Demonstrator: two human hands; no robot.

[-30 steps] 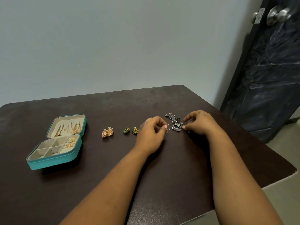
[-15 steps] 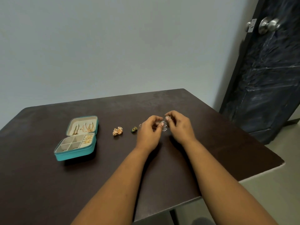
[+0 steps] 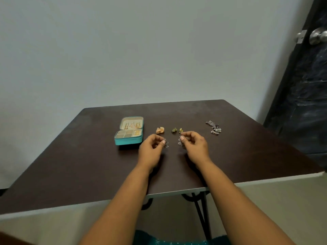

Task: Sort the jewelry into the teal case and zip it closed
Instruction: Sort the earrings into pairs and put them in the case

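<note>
The teal case (image 3: 128, 140) lies open on the dark table, gold pieces hanging in its lid and in its compartments. My left hand (image 3: 152, 149) pinches a small silver earring (image 3: 166, 145) just right of the case. My right hand (image 3: 193, 146) pinches a matching silver earring (image 3: 180, 140) a short gap away. Behind the hands lie a peach-gold pair (image 3: 160, 130) and a green-gold pair (image 3: 177, 130). A heap of silver jewelry (image 3: 214, 127) sits further right.
The dark table (image 3: 88, 165) ends at a pale front edge close to me; black metal legs show beneath. A grey wall stands behind it and a dark door (image 3: 304, 89) with a metal knob at the right.
Both hands left the silver heap and moved left toward the case, each with a silver earring; the hands have drawn apart. The camera view has pulled back and shifted.
</note>
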